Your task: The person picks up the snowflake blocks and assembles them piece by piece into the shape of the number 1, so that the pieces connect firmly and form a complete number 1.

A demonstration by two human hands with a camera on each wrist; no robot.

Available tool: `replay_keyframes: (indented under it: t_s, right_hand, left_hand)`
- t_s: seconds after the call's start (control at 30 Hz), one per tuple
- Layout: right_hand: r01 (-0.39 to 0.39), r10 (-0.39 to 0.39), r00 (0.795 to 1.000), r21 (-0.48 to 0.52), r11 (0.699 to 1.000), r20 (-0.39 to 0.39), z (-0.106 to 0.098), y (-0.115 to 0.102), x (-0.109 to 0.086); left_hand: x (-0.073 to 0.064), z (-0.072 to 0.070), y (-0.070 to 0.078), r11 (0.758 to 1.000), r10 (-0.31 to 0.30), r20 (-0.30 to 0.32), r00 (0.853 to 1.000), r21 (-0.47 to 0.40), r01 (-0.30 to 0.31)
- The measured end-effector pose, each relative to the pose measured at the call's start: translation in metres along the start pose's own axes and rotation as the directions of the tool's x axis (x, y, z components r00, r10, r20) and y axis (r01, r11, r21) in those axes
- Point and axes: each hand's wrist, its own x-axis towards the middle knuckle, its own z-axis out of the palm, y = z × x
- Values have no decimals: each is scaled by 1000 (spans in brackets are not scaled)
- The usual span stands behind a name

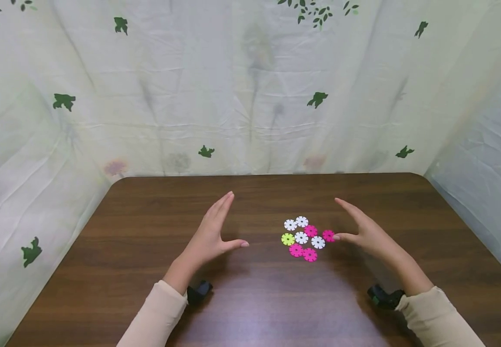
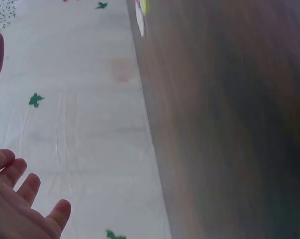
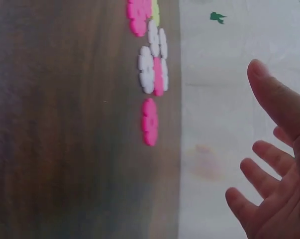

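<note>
Several flat, notched discs lie in a loose cluster on the brown table, between the two hands in the head view. There are white discs (image 1: 301,237), pink discs (image 1: 310,255) and one yellow-green disc (image 1: 288,239). To the left of them the left hand (image 1: 209,236) is held above the table, fingers straight and thumb spread, holding nothing. On the other side the right hand (image 1: 369,233) has its fingers extended and thumb apart, also holding nothing. Its thumb tip overlaps the rightmost pink disc (image 3: 150,122) in the head view, but the right wrist view shows the two apart.
The wood-grain table (image 1: 250,308) ends at a pale curtain (image 1: 233,96) printed with green birds and leaves. This cloth also hangs along both sides. Dark wrist-worn cameras sit under the left wrist (image 1: 199,292) and the right wrist (image 1: 385,296).
</note>
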Motion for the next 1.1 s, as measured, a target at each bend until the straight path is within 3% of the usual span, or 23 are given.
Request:
replay_keyframes:
  t_s: [0.2,0.57,0.77,1.0,1.1]
  right_hand:
    - [-1,2,1000,76,997,-12,12,12,-3]
    - [29,-23,999,152,988,-46,28,29,-5]
    - [62,-52,995,113,992,-90,36,40,-5]
    - [39,-34,992,42,998,-124,43,46,-4]
    - [26,-22,993,32,999,-120,44,45,-2]
  left_hand:
    - [2,17,10,994,-14,8,1000,-110,15]
    - [5,45,23,978,-47,65,997,-200,59]
    - [6,57,25,970,-74,120,990,-222,100]
    - [6,72,28,975,-22,142,990,-216,53]
    - [5,77,31,973,-30,163,986,-222,67]
